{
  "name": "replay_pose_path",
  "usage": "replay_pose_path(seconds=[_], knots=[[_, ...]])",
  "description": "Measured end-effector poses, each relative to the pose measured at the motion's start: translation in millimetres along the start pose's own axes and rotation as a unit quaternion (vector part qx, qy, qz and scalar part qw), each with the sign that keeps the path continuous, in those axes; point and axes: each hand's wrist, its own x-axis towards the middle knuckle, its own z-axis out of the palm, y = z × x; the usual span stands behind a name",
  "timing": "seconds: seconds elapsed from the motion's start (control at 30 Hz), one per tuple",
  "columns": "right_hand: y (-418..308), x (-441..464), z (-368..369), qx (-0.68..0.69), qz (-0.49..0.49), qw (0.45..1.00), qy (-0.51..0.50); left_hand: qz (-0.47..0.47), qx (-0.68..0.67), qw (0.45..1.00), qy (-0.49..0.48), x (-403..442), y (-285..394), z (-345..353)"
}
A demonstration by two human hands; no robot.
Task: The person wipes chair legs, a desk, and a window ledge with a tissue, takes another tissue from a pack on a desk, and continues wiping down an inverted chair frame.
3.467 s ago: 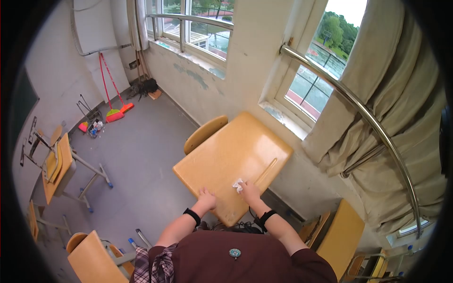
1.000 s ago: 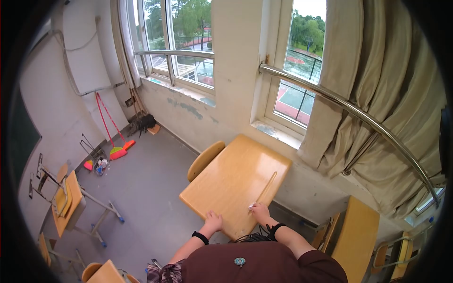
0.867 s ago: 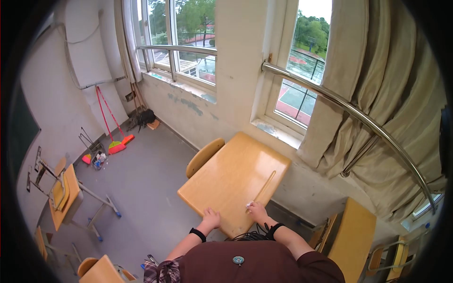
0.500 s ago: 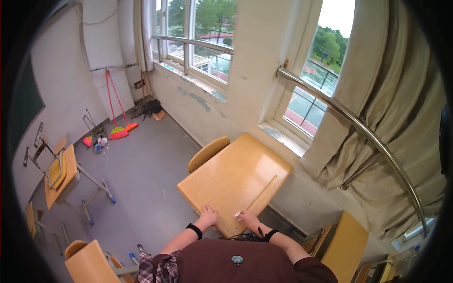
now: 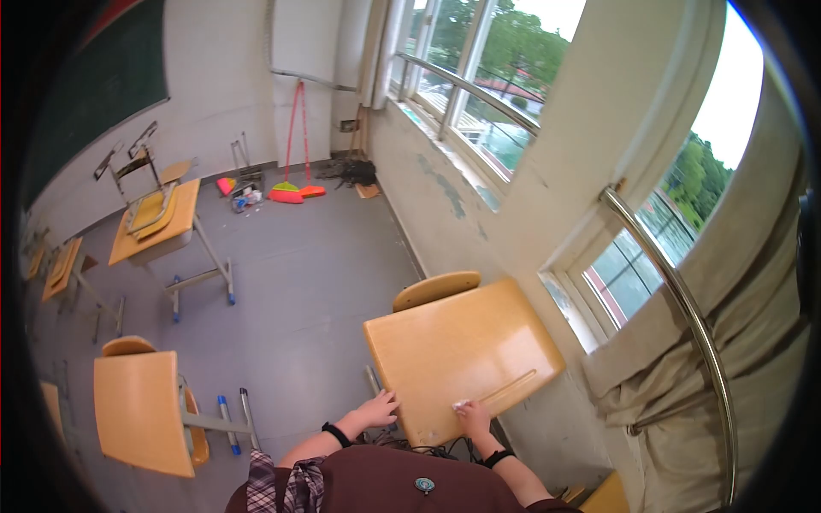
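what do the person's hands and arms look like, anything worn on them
Both hands are bare of gloves: left hand, right hand. Each wrist wears a plain black band: left wristband, right wristband. A dark maroon sleeve shows high on the right arm; plaid fabric hangs near the left arm.

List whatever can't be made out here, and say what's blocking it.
All in the head view:
White wad: mostly covered by the right hand; material unclear.
Dark strands at the near desk's edge: partly hidden behind the maroon shirt.
Litter on the far floor: too small to identify.
Chalkboard: left end lost in the dark lens border.
Lower-right desk: cut off by the bottom edge.
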Motion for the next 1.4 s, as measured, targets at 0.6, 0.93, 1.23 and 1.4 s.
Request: replay_pose_path(seconds=[0.6,0.93,1.23,1.4], knots=[[-119,37,-1,0.072,-0.057,0.996,-0.022,-0.055,-0.09,0.994,0.017,-131,-66,-1],[-306,131,-14,0.148,-0.138,0.979,0.036,-0.071,-0.069,0.995,0.018,-236,-184,-73],[-353,216,25,0.197,-0.115,0.971,0.075,-0.046,-0.079,0.994,0.051,-216,-241,-127],[-339,276,52,0.218,-0.072,0.967,0.108,0.008,-0.109,0.994,0.03,-161,-268,-189]])
